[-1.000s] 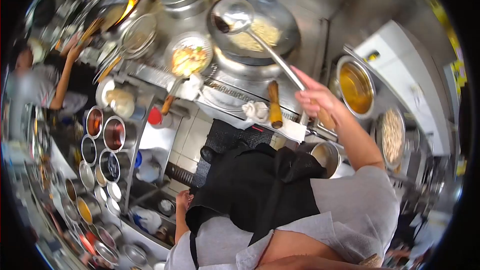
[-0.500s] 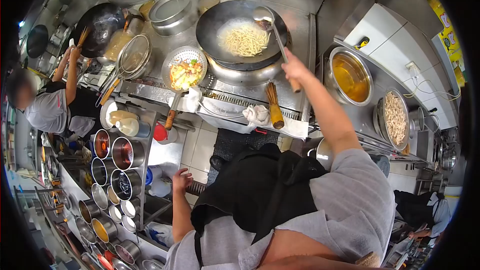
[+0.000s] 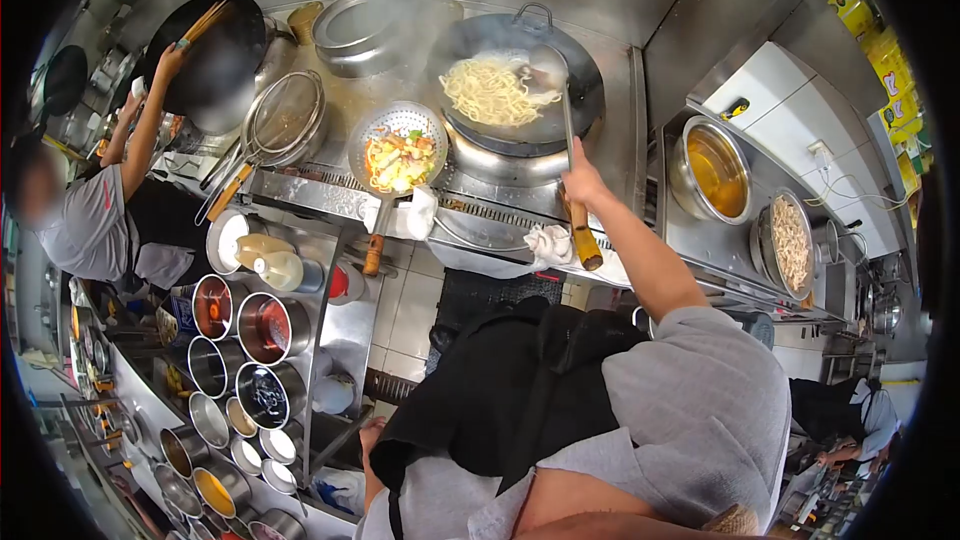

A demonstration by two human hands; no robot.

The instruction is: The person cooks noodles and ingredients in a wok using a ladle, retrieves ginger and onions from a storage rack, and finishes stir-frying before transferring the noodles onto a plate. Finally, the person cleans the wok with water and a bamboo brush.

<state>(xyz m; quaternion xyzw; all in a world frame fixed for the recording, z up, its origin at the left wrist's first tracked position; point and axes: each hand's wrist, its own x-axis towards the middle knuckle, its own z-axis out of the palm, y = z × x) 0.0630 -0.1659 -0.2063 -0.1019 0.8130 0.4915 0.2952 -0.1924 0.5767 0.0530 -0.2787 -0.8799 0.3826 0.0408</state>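
My right hand [image 3: 583,183] is closed around the handle of a ladle [image 3: 567,112], whose bowl dips into a black wok [image 3: 590,105] on the burner. Beside the bowl, pale thick noodles [image 3: 492,90] lie in steaming liquid. A perforated skimmer [image 3: 360,165] holding chopped vegetables and egg-like pieces [image 3: 403,158] rests left of the wok. Just below my right hand is a bamboo wok brush [image 3: 588,245], near a crumpled white cloth [image 3: 549,244]. Low at my left side, my left hand [image 3: 371,434] is partly hidden by my black apron; its fingers are not clear.
A bowl of amber liquid [image 3: 690,165] and a bowl of pale strips [image 3: 768,252] stand on the right counter. Several sauce pots [image 3: 240,318] fill the left side. At another wok [image 3: 165,45], a co-worker [image 3: 85,225] holds a bamboo brush. Another person [image 3: 865,420] is at far right.
The ladle bowl has gone lower, into the liquid by the noodles, and my right hand has come down with it. My left hand has dropped back beside the apron. The co-worker's brush has moved up and right.
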